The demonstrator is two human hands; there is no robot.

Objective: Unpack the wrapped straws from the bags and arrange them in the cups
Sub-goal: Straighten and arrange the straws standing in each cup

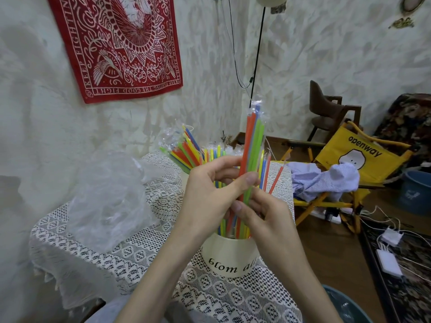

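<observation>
You are in a lived-in room of a home, not a workplace. A red printed cloth hangs on the textured wall, and the table in front of you wears a white lace cover. To your right a yellow folding chair carries crumpled clothing, with a dark wooden chair behind it. On the floor lie a patterned rug and white chargers (their cables trail loose).

Two bare forearms enter from the bottom edge, with no sleeves, watch or rings showing. The left hand and right hand have short, unpainted nails.
</observation>
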